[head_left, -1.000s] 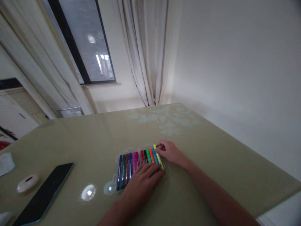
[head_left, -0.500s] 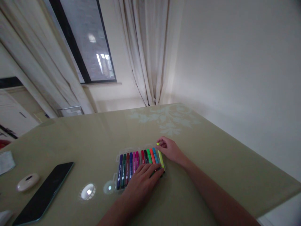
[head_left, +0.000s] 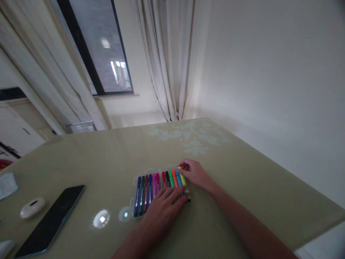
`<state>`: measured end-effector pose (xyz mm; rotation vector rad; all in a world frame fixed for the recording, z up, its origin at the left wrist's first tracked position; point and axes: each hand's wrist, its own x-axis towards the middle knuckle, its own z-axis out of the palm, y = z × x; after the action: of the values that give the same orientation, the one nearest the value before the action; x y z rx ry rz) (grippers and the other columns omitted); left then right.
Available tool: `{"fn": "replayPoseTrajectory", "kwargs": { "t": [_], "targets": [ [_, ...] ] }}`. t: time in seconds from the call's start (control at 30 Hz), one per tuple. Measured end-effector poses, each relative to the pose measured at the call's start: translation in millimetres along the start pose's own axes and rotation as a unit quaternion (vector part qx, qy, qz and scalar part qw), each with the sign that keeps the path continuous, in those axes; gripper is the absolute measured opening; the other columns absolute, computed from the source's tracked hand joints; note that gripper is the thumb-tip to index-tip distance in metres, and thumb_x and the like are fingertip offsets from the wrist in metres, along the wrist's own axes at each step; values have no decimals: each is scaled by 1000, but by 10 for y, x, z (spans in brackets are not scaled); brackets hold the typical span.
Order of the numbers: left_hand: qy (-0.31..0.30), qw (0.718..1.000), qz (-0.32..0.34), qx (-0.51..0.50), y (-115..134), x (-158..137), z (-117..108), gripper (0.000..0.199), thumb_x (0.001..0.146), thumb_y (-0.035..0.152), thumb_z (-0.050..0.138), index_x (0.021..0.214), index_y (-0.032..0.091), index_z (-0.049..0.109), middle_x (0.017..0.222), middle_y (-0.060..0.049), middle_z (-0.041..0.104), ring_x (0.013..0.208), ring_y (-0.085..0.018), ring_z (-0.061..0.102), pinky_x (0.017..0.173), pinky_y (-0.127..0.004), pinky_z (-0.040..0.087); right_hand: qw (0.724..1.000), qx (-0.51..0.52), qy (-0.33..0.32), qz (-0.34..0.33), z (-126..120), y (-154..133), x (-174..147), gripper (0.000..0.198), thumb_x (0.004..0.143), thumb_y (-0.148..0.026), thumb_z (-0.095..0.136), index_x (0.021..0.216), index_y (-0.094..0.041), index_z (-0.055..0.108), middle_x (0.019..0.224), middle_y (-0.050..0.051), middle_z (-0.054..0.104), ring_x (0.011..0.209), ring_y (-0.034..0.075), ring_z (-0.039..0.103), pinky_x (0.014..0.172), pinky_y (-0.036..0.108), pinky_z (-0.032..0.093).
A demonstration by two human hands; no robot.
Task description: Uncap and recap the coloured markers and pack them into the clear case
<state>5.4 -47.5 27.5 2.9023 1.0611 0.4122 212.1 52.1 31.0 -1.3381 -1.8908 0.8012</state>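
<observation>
Several coloured markers lie side by side in a clear plastic case [head_left: 132, 205], from a dark blue marker [head_left: 137, 196] at the left to a yellow marker [head_left: 183, 180] at the right end. My left hand [head_left: 164, 207] rests across the lower right part of the row, fingers stretched out over the markers, hiding their lower ends. At the far end of the yellow marker, my right hand [head_left: 192, 172] has thumb and fingers closed around its tip. Beside it are a light blue marker [head_left: 178, 178] and an orange marker [head_left: 175, 178].
A black phone [head_left: 51, 221] lies on the table [head_left: 107, 154] at the left, next to a pale oval object [head_left: 32, 208]. A folded white tissue or cloth [head_left: 8, 185] is at the left edge. The wall [head_left: 269, 90] runs along the table's right side.
My right hand has moved slightly down and left with the yellow marker, which now lies closer against the light blue one. My left hand has stayed almost still.
</observation>
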Motion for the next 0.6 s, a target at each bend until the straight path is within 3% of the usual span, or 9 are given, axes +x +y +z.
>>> {"fn": "replayPoseTrajectory", "kwargs": {
  "t": [0.13, 0.6],
  "targets": [
    [-1, 1000, -1, -5, 4, -7, 0, 44, 106, 17, 47, 148, 30, 51, 154, 2, 56, 133, -22, 55, 112, -41, 44, 995, -92, 12, -22, -15, 5, 1, 9, 87, -22, 74, 92, -16, 79, 90, 6, 66, 72, 14, 60, 71, 28, 48],
    [14, 1000, -4, 0, 14, 44, 32, 39, 107, 20, 48, 145, 29, 53, 151, 0, 59, 130, -22, 57, 111, -41, 43, 997, -75, -11, 8, -18, -11, -2, 6, 87, -17, 73, 92, -18, 74, 85, 4, 72, 76, 16, 65, 71, 26, 48]
  ]
}}
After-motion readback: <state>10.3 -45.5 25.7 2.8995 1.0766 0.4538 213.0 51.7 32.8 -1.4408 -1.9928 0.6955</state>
